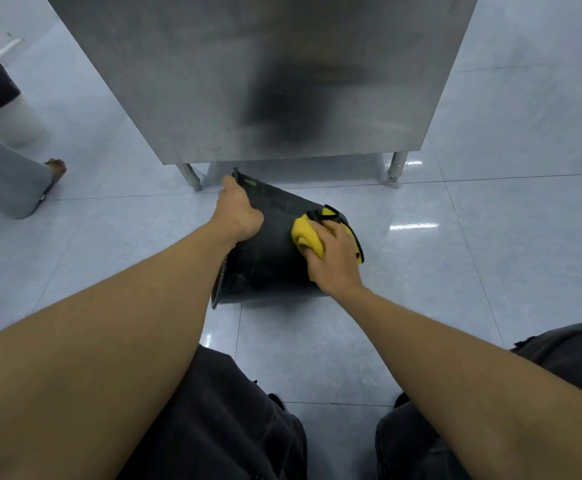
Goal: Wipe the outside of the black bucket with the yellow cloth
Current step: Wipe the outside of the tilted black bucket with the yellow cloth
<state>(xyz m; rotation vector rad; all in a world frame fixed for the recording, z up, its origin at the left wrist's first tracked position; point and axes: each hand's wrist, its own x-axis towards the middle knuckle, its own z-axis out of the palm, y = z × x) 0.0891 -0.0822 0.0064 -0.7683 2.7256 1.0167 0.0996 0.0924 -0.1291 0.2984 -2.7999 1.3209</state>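
With the bucket (275, 244) lying on its side on the floor (490, 237), the left hand (239, 211) clamps its rim at ten o'clock while the right hand (333, 258), closed on the cloth (305, 237), presses it at three o'clock, mid-wipe; next, probably rolling the bucket to reach unwiped wall.

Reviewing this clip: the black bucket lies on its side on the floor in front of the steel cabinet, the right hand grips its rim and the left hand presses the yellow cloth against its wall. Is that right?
Not quite: the hands are swapped. In the head view the left hand grips the rim of the black bucket, and the right hand presses the yellow cloth against its wall. The bucket does lie on its side on the floor in front of the steel cabinet.
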